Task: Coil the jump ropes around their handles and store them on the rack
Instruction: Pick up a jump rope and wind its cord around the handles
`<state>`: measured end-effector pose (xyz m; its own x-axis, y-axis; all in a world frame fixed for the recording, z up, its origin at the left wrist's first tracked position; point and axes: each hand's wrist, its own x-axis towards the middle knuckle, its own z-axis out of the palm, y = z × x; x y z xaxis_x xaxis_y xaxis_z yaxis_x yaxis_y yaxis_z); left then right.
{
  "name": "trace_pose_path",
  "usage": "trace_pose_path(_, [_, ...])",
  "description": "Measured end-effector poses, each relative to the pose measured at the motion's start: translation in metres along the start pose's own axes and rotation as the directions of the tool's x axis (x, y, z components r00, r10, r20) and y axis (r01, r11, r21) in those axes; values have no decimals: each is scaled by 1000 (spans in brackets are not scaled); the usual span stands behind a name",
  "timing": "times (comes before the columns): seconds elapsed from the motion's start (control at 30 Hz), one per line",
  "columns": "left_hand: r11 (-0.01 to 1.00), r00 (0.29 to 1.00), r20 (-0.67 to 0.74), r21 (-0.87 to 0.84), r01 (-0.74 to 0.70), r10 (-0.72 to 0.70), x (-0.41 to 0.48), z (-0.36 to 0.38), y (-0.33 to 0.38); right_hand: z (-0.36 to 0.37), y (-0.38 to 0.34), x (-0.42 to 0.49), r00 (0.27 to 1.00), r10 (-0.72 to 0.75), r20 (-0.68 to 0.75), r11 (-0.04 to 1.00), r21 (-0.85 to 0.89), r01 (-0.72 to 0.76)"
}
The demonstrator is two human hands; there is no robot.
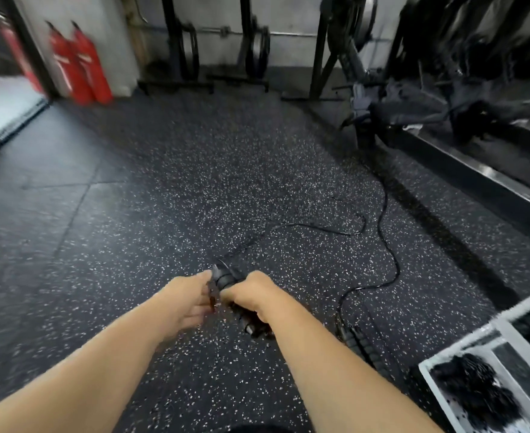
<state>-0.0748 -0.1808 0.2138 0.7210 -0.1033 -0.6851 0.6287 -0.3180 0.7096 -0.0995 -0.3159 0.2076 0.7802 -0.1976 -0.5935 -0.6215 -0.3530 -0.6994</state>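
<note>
My right hand (251, 295) grips a pair of black jump rope handles (226, 278), with a few turns of black rope wound round their upper end. My left hand (185, 296) is at the handles' left side, its fingers on the rope where it wraps. The loose rope (320, 227) runs away from the handles across the speckled floor and loops back at the right. A second black rope (388, 254) snakes along the floor to its handles (355, 335) near the white rack (463, 345) at the lower right.
The white rack holds a heap of black ropes (476, 389). Gym machines (413, 101) and a low metal rail (488, 185) line the right side. Barbell stands (179, 57) stand at the back wall, red fire extinguishers (79, 67) at the back left.
</note>
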Motion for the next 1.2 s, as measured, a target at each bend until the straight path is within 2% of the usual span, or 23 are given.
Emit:
trace_pose_path(0.07, [977,998,51,-211,34,-24,-28,-9,6,5,-24,-27,997,-65,37,998,15,65])
trace_pose_path(0.13, [934,993,116,-357,28,15,-50,-19,9,11,-41,-51,994,-108,29,994,38,107])
trace_pose_path(0.3, [905,984,175,-423,50,28,-81,-40,9,32,-57,-93,991,-121,61,987,109,114])
trace_pose_path(0.43, [878,970,241,-467,105,12,-104,-50,11,45,-64,-112,993,-117,29,987,118,113])
trace_pose_path(0.6, [849,948,308,-520,96,82,-114,-56,20,31,-77,-126,975,-215,55,977,6,215])
trace_pose_path(0.67, [839,937,331,-538,88,114,-118,-59,24,12,-84,-130,966,-259,18,965,-31,260])
trace_pose_path(0.8, [834,931,345,-543,91,123,-128,-65,28,-9,-97,-136,904,-405,-139,912,13,411])
trace_pose_path(0.9, [864,902,398,-499,59,168,-145,-70,38,-5,-104,-137,865,-466,-187,876,44,481])
trace_pose_path(1.03, [891,833,496,-454,10,243,-174,-77,60,3,-112,-140,846,-487,-216,801,275,531])
trace_pose_path(1.2, [912,748,584,-405,-70,317,-212,-85,85,6,-119,-152,840,-499,-214,638,566,523])
